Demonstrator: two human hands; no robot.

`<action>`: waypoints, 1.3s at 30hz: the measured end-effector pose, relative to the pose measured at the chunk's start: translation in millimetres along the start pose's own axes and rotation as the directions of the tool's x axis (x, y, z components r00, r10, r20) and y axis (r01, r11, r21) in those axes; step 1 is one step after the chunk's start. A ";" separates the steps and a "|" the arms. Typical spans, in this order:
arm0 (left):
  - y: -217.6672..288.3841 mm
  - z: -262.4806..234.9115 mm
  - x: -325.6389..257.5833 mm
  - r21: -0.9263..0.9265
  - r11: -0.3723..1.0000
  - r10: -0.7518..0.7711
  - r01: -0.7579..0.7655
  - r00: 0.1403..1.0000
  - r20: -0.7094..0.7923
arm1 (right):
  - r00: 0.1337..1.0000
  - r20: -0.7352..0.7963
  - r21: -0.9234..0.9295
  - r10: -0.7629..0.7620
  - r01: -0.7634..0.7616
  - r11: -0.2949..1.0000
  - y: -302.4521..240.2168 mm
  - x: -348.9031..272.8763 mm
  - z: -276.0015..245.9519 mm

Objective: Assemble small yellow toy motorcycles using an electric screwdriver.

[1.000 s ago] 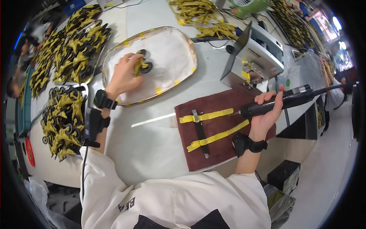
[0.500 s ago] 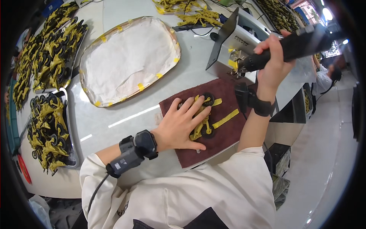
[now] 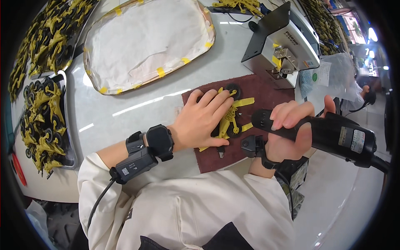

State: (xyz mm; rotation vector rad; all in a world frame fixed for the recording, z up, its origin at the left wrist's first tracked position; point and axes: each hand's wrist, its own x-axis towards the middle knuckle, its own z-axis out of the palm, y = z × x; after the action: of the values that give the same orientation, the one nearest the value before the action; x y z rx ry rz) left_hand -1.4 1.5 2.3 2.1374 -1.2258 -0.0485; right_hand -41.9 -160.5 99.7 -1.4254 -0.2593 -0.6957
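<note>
A yellow toy vehicle frame with black wheels (image 3: 230, 121) lies on a dark red cloth (image 3: 210, 160). My left hand (image 3: 200, 118) rests flat over it, fingers outstretched and thumb spread, covering its left part. My right hand (image 3: 291, 133) is closed round a black electric screwdriver (image 3: 333, 137), held to the right of the toy frame. The screwdriver's nose points left and its cord runs off at the right; its bit cannot be made out.
A screw feeder (image 3: 287, 50) stands behind the cloth at the right. A paper-lined oval tray (image 3: 146, 41) is at the back. To the left, a metal tray (image 3: 70, 146) holds several yellow toy frames, with more piled behind. A clear plastic bag (image 3: 337, 75) lies past the feeder.
My right hand has brought the screwdriver down and away from the feeder, near the cloth's right edge. My left hand stays on the toy frame. The whole view has shifted slightly.
</note>
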 end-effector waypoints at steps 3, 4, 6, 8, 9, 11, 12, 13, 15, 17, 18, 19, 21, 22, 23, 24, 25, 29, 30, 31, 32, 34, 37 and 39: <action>-0.1 0.9 -0.6 -0.004 1.000 -0.001 0.001 1.000 -0.005 | 1.000 0.000 0.052 -0.013 0.013 0.999 9.3 -3.6 0.2; 0.2 1.2 -0.9 -0.006 1.000 -0.005 0.005 1.000 -0.006 | 0.999 0.032 0.021 -0.009 0.008 1.000 14.8 -5.3 -1.1; 0.9 1.9 -1.1 -0.009 1.000 -0.010 0.010 1.000 0.006 | 0.998 0.067 -0.010 -0.001 0.001 1.000 19.8 -5.1 -0.7; 0.0 2.4 -1.1 -0.016 1.000 -0.009 0.009 1.000 0.002 | 0.998 0.010 0.076 0.066 -0.066 0.995 21.5 -3.3 2.2; -0.4 2.4 -1.3 -0.019 1.000 -0.005 0.005 1.000 -0.004 | 0.996 -0.002 0.123 0.085 -0.084 0.989 23.2 -4.0 1.8; -0.6 1.7 -1.2 -0.019 1.000 -0.014 0.014 1.000 0.010 | 0.996 0.006 0.141 0.089 -0.089 0.986 25.8 -3.9 -0.2; -1.0 1.3 -0.8 -0.018 1.000 -0.018 0.019 0.999 0.027 | 0.996 0.010 0.159 0.092 -0.093 0.983 26.3 -4.1 -0.8; -1.3 1.4 -0.7 -0.023 0.999 -0.022 0.023 0.999 0.029 | 0.996 -0.006 0.142 0.084 -0.083 0.986 24.4 -5.5 -0.1; -2.0 2.1 0.8 -0.044 0.999 -0.003 0.004 1.000 0.015 | 0.998 -0.002 0.120 0.061 -0.060 0.991 17.6 -4.5 1.3; -3.2 2.0 -0.1 -0.045 0.999 -0.011 0.011 1.000 0.018 | 0.999 0.049 0.104 0.020 -0.025 0.994 14.1 -3.6 -2.7; -3.5 2.1 -0.8 -0.042 0.999 -0.011 0.011 1.000 0.018 | 0.998 0.050 0.105 0.028 -0.033 0.994 15.3 -3.8 -2.4; -3.9 2.1 -0.2 -0.047 0.999 -0.011 0.012 1.000 0.021 | 0.998 0.067 0.095 0.012 -0.019 0.995 16.4 -3.2 -2.7; -4.6 1.9 0.4 -0.042 0.999 -0.021 0.023 0.999 0.039 | 0.998 0.054 0.011 0.017 -0.017 1.000 21.3 -3.1 0.8; -4.6 1.9 0.4 -0.046 0.999 -0.024 0.025 0.999 0.041 | 0.995 0.083 -0.022 0.057 -0.055 0.998 26.5 -3.4 0.9; -4.8 1.4 0.7 -0.038 0.999 -0.019 0.021 0.999 0.049 | 0.994 0.101 -0.009 0.045 -0.044 0.999 30.4 -2.2 0.0; -4.9 0.8 0.8 -0.028 0.999 -0.014 0.016 0.998 0.057 | 0.992 0.118 0.005 0.032 -0.033 0.999 33.4 -1.1 -0.6; -4.6 0.3 1.8 -0.035 0.999 -0.014 0.016 0.998 0.058 | 0.992 0.117 0.000 0.037 -0.037 0.999 34.5 -0.7 -0.2; -2.7 -1.4 4.3 -0.081 0.995 -0.052 0.054 0.998 0.019 | 0.987 0.146 0.118 0.071 -0.089 0.989 36.8 1.6 -1.6; -2.0 -2.2 4.7 -0.084 0.994 -0.066 0.068 0.997 0.027 | 0.980 0.184 0.138 0.070 -0.096 0.986 36.7 1.9 -3.3; -2.6 -2.6 4.8 -0.081 0.995 -0.058 0.060 0.998 0.023 | 0.979 0.167 0.134 0.119 -0.142 0.981 36.0 1.2 -3.3; -3.3 -2.4 4.9 -0.076 0.995 -0.056 0.058 0.998 0.032 | 0.980 0.165 0.131 0.110 -0.132 0.983 33.3 0.3 -2.6; -3.4 -1.9 3.2 -0.067 0.997 -0.044 0.047 0.998 0.036 | 0.989 0.106 0.096 0.099 -0.109 0.989 27.8 -1.4 0.2; -4.7 -2.6 0.8 -0.065 0.996 -0.054 0.054 0.999 -0.001 | 0.999 0.039 -0.044 -0.009 0.011 0.999 1.9 26.6 -18.3; -1.5 -5.6 2.0 -0.072 0.997 -0.025 0.026 1.000 0.015 | 0.987 -0.113 -0.088 -0.115 0.105 0.991 -17.2 55.9 -35.1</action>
State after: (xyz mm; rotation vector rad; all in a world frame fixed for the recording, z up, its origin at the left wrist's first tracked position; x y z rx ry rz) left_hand 2.8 3.4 6.5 2.0928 -1.1875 -0.1175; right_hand -16.8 -209.9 139.4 -1.4495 -0.2207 -0.8865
